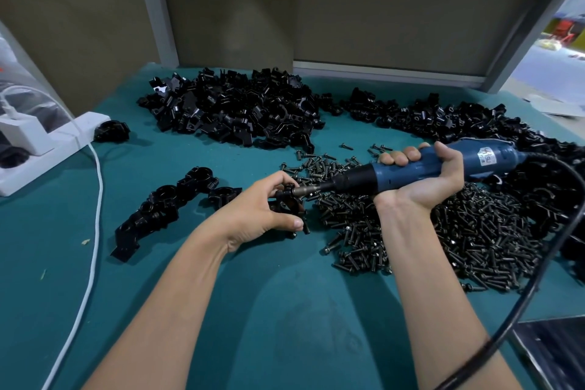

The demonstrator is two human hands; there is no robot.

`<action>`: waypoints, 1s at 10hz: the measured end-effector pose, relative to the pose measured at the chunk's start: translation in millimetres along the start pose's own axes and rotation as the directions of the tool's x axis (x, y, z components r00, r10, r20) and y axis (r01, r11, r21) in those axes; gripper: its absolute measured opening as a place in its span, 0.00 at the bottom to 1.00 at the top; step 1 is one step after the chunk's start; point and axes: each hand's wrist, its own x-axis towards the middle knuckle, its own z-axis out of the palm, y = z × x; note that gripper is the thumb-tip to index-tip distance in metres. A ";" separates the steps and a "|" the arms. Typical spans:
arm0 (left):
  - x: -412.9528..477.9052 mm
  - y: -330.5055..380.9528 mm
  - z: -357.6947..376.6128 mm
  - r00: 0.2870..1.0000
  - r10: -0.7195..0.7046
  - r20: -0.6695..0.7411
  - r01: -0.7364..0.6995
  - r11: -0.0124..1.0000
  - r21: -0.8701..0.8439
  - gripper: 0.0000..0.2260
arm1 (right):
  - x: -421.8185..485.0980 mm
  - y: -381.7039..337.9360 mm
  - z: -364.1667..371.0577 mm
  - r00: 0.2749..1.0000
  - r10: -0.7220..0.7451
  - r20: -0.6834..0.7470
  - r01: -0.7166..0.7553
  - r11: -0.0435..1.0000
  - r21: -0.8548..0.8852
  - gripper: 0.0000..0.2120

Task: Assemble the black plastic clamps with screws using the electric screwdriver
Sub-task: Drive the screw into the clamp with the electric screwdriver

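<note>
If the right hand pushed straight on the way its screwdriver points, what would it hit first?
The black clamp in the left hand; the screwdriver in the right hand seems already against it.

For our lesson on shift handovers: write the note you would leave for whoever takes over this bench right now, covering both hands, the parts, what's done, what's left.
Left hand grips a black clamp beside the screws.
Right hand grips the electric screwdriver, bit against that clamp.
Screw pile lies at right; loose clamp parts are heaped behind.
Done: assembled clamps grouped at left.
Left: finish this clamp, then work through the heaps.
</note>
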 end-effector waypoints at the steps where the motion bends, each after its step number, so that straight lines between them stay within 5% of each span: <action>1: -0.8 1.4 0.2 1.000 0.013 -0.010 -0.013 1.000 0.018 0.17 | -1.0 0.3 0.8 1.000 0.002 0.004 -0.002 1.000 -0.005 0.07; 5: 0.1 1.7 -1.1 0.997 0.074 -0.006 -0.074 0.996 0.046 0.16 | -3.2 2.1 0.6 1.000 0.000 -0.006 0.000 1.000 0.002 0.07; 10: -0.6 -0.5 2.1 0.994 0.024 0.108 -0.003 0.982 -0.189 0.16 | -3.3 -16.7 2.5 0.982 -0.018 0.190 0.028 0.998 -0.048 0.07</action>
